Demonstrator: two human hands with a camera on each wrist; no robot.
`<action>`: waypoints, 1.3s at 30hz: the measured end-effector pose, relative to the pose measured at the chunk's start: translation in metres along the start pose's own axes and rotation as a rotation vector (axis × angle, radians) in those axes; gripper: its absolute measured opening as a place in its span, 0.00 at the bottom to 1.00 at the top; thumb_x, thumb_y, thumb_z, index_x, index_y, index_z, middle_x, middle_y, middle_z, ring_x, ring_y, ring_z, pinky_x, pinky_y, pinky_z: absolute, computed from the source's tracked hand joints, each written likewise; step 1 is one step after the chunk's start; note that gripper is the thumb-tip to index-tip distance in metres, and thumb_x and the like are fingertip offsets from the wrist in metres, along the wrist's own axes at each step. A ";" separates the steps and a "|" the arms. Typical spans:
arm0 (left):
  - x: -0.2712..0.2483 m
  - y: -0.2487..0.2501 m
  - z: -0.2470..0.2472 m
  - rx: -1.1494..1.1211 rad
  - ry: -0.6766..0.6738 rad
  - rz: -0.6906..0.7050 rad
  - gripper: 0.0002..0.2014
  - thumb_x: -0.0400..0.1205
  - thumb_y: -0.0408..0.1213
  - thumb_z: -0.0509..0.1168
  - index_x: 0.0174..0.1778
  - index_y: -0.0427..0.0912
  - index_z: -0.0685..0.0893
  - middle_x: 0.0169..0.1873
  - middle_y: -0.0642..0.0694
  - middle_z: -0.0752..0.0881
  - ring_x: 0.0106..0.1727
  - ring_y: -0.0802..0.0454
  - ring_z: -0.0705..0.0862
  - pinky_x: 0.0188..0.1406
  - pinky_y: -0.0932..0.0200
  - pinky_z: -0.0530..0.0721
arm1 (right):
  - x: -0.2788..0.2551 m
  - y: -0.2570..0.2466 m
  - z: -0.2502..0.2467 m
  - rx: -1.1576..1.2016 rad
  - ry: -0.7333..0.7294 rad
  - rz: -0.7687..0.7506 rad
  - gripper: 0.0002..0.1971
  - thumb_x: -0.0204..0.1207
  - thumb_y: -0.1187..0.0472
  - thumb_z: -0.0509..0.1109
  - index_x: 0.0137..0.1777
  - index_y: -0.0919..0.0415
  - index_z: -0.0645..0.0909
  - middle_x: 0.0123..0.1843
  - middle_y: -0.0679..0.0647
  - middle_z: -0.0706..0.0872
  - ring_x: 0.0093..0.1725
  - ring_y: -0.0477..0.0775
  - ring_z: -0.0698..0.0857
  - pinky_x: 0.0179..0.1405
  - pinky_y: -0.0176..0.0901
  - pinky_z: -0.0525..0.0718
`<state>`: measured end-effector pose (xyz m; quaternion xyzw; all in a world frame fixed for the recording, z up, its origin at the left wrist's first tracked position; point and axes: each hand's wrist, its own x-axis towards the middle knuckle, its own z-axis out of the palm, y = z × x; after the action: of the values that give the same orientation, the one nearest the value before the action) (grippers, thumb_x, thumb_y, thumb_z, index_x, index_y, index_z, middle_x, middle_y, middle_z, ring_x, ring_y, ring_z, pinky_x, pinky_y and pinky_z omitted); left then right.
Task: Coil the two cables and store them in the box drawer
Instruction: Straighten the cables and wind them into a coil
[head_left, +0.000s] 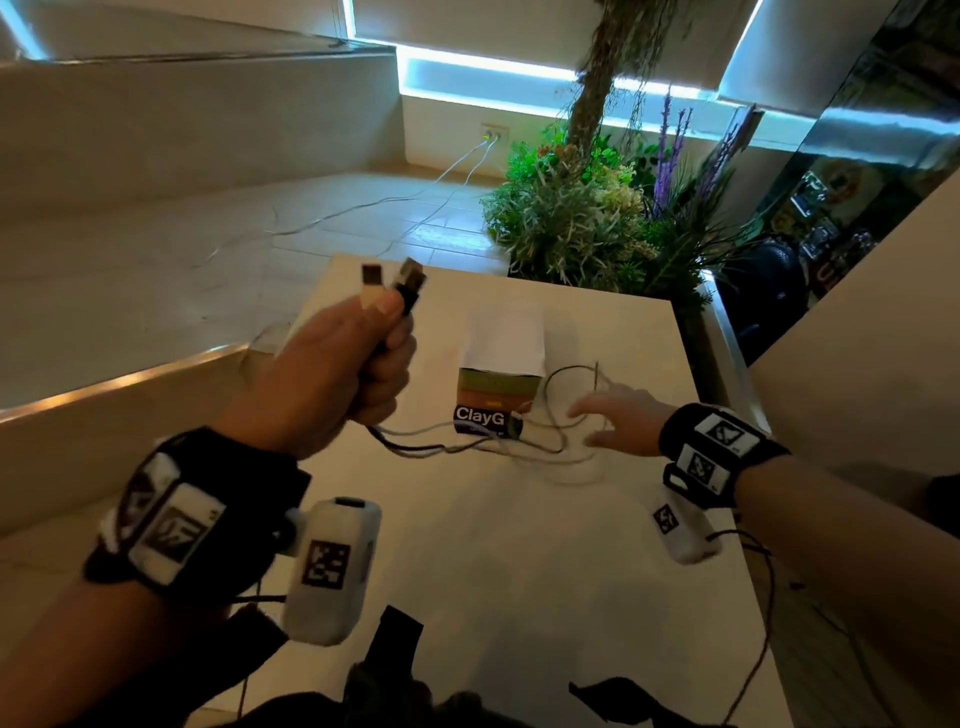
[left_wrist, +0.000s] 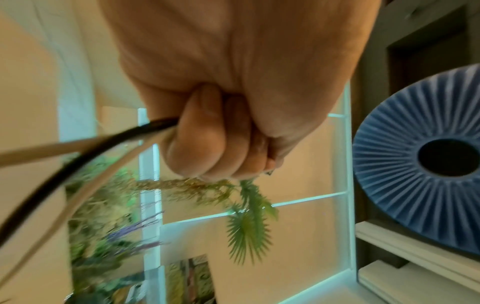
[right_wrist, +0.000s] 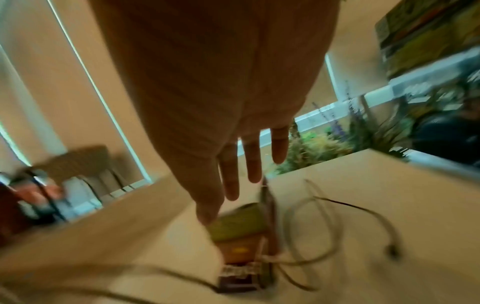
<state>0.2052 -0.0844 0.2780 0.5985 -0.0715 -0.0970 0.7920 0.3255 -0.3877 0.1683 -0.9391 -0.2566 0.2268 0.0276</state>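
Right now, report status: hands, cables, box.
Left hand grips both cable plug ends, raised. Right hand open, reaching over loose cables on table. Nothing coiled. Box stands beside the tangle.

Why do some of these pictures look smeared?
Motion blur, mostly. Head view: the right hand and loose cables smear, while the left hand is sharper. Right wrist view: the box and table streak. Left wrist view: the cables blur near the lens.
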 end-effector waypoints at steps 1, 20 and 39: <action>0.005 -0.011 0.005 -0.007 0.013 -0.022 0.18 0.72 0.57 0.66 0.26 0.50 0.71 0.18 0.56 0.64 0.16 0.60 0.58 0.16 0.70 0.55 | -0.006 -0.020 -0.007 0.116 0.059 -0.093 0.19 0.78 0.56 0.66 0.69 0.51 0.74 0.71 0.52 0.79 0.69 0.55 0.75 0.69 0.52 0.73; -0.009 -0.130 0.030 1.226 -0.639 -0.622 0.15 0.86 0.44 0.50 0.49 0.39 0.79 0.42 0.38 0.80 0.37 0.49 0.73 0.40 0.55 0.71 | -0.029 -0.093 0.023 0.008 -0.113 -0.240 0.16 0.82 0.48 0.53 0.50 0.57 0.78 0.42 0.53 0.81 0.42 0.53 0.79 0.44 0.45 0.77; 0.032 -0.115 0.022 -0.354 0.214 -0.125 0.22 0.85 0.53 0.46 0.31 0.43 0.70 0.24 0.47 0.78 0.26 0.48 0.78 0.36 0.55 0.80 | -0.035 -0.110 0.113 0.653 0.229 -0.129 0.12 0.84 0.52 0.49 0.41 0.50 0.69 0.31 0.44 0.72 0.30 0.48 0.71 0.34 0.43 0.73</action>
<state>0.2232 -0.1430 0.1728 0.4600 0.0686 -0.0930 0.8804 0.1975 -0.3169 0.1000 -0.8821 -0.2243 0.1876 0.3693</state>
